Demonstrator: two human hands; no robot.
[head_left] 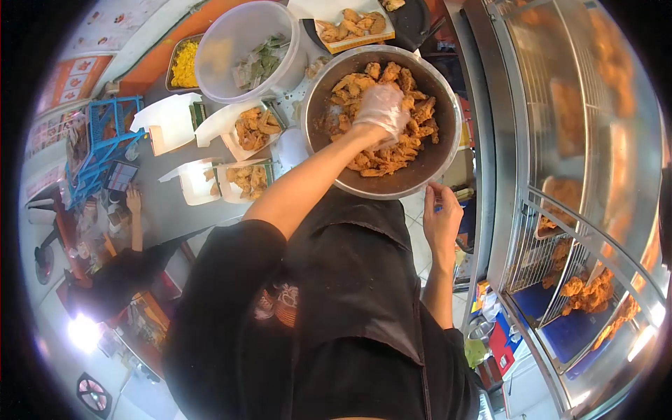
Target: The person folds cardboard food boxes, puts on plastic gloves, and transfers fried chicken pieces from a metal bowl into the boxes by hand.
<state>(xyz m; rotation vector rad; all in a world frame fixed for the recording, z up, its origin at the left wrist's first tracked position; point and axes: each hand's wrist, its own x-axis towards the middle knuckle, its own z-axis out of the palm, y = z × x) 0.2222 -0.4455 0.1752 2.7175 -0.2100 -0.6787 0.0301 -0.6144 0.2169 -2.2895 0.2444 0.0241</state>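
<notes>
A large metal bowl (451, 143) holds many pieces of fried chicken (385, 162). My left hand (383, 113), in a clear plastic glove, reaches down into the chicken. Its fingers are hidden among the pieces, so their grip does not show. At the bowl's near right rim, my bare right hand (442, 210) has its thumb and bent fingers closed on the edge. Left of the bowl are open paper boxes with chicken: an upper box (234, 140) and a lower box (227, 183). Another chicken box (357, 43) sits behind the bowl.
An open paper box (171, 126) and a clear plastic tub (210, 77) with green leafy contents stand left. Beyond them is a tray of yellow food (184, 64). A glass display cabinet (521, 210) with fried chicken borders the right. Another person's hand (134, 201) is far left.
</notes>
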